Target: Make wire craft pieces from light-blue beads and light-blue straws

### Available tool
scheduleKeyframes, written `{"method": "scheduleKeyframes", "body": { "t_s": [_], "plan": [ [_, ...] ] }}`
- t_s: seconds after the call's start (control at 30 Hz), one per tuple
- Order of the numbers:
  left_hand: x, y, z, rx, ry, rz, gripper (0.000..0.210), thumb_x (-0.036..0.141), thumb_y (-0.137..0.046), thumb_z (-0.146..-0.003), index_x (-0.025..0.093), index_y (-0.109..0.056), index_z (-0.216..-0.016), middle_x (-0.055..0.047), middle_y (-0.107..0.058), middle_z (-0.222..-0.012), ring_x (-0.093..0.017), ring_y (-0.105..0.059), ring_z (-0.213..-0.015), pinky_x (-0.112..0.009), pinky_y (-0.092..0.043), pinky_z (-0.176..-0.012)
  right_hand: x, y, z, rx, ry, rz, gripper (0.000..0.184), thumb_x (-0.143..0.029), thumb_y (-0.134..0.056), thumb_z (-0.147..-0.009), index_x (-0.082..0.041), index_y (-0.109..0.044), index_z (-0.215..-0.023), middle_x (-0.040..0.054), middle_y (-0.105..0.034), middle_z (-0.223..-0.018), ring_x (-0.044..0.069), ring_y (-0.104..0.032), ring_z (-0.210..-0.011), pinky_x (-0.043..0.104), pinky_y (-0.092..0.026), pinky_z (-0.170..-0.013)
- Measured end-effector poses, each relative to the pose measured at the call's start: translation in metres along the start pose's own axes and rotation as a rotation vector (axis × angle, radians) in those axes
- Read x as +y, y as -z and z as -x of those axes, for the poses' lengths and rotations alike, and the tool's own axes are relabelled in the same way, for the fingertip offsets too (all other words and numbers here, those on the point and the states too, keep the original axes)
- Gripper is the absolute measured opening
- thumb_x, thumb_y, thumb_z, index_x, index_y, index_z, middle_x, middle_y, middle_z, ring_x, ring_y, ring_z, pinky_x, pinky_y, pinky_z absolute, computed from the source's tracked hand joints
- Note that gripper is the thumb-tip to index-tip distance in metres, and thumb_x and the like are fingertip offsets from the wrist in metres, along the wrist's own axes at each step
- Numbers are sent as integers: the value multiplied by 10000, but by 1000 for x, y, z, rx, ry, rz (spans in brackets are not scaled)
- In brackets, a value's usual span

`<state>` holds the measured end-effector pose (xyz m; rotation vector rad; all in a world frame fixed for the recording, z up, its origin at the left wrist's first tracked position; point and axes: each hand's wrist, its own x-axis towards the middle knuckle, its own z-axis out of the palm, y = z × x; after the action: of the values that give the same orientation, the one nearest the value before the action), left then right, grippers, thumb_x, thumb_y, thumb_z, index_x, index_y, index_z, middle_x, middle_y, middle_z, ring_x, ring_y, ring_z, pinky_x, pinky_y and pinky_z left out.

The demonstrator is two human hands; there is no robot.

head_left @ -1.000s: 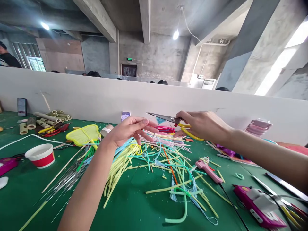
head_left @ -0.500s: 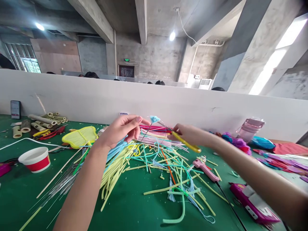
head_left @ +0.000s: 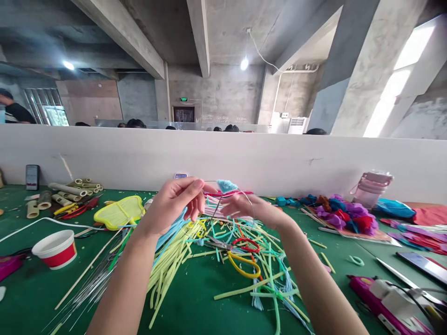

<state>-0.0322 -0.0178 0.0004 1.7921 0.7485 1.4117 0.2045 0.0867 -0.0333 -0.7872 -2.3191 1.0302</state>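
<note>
My left hand is closed in a pinch on a thin wire. At the wire's end, right of my fingertips, sits a small light-blue fuzzy piece. My right hand is just below and right of that piece, fingers stretched out and apart; I see nothing held in it. A thin loose strand curves from the blue piece past this hand. Under both hands, scissors with one red and one yellow handle loop lie on a pile of pale yellow stems and mint-green stems.
On the left are a paper cup, a yellow net-like shape, bamboo pieces and thin wires. At right are coloured fuzzy bundles, a pink bottle and a magenta power strip. A white partition stands behind.
My right hand has let go of the yellow-handled scissors, which now lie on the pile. It has moved left under the blue piece. My left hand keeps its pinch; the view has tilted up.
</note>
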Motion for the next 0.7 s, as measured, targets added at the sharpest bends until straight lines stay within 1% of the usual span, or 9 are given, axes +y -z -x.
{"method": "scheduleKeyframes", "body": {
  "t_s": [0.03, 0.1, 0.2, 0.3, 0.37, 0.47, 0.57, 0.63, 0.7],
  "plan": [
    [-2, -2, -2, 33, -5, 23, 322, 457, -577, -967, 204, -776, -962, -16, -608, -656, -88, -540, -470, -212, -365, -413, -11, 0, 3, 54, 77, -241, 612, -615, -302, -1005, -176, -670, -1219, 124, -754, -1102, 228, -715, -1012, 370, -556, -886],
    [-6, -9, -6, 113, -10, 69, 309, 453, -592, -959, 202, -771, -972, -25, -628, -732, -95, -590, -523, -202, -399, -427, -32, -5, 8, 197, 190, -482, 574, -634, -394, -981, -176, -701, -1138, 120, -759, -1047, 223, -717, -980, 383, -548, -920],
    [-13, -19, -11, 179, -1, 106, 309, 452, -596, -958, 194, -762, -998, -38, -658, -796, -107, -635, -593, -192, -443, -456, -54, -17, 12, 519, 253, -484, 361, -539, -656, -891, -205, -729, -1005, 56, -748, -869, 175, -697, -813, 335, -557, -834],
    [-14, -26, -10, 69, 36, 68, 307, 432, -590, -966, 181, -764, -986, -67, -709, -879, -129, -678, -683, -206, -504, -530, -64, -23, 15, 701, 269, -388, 284, -505, -708, -857, -223, -740, -866, -21, -609, -603, 125, -556, -581, 280, -490, -603],
    [-11, -27, -7, -23, 56, 25, 300, 407, -577, -979, 173, -765, -979, -83, -735, -922, -144, -699, -737, -222, -538, -595, -67, -23, 20, 744, 241, -300, 283, -509, -715, -846, -228, -748, -826, -34, -554, -554, 115, -476, -531, 274, -417, -529],
    [-4, -28, -2, -53, 42, -21, 310, 390, -546, -998, 168, -762, -985, -92, -754, -936, -158, -707, -767, -244, -558, -648, -71, -21, 30, 708, 224, -215, 297, -520, -708, -847, -230, -760, -885, 4, -661, -682, 134, -525, -591, 287, -414, -540],
    [4, -29, 3, 5, 12, -121, 281, 398, -575, -982, 197, -753, -1059, -79, -760, -983, -159, -706, -795, -239, -554, -660, -78, -22, 41, 676, 260, -103, 266, -485, -678, -888, -242, -754, -965, 27, -720, -824, 162, -597, -696, 306, -454, -608],
    [8, -32, 5, 85, -10, -212, 269, 408, -626, -950, 223, -738, -1110, -57, -760, -944, -161, -703, -812, -232, -548, -669, -84, -26, 47, 703, 309, 39, 195, -421, -654, -923, -256, -749, -965, 19, -706, -833, 163, -607, -732, 308, -465, -652],
    [12, -36, 8, 168, -43, -292, 242, 413, -656, -928, 224, -740, -1054, -33, -745, -850, -158, -691, -781, -231, -539, -666, -89, -31, 52, 725, 372, 196, 143, -338, -631, -948, -256, -745, -974, 9, -670, -802, 151, -599, -723, 297, -460, -659]
  ]
}}
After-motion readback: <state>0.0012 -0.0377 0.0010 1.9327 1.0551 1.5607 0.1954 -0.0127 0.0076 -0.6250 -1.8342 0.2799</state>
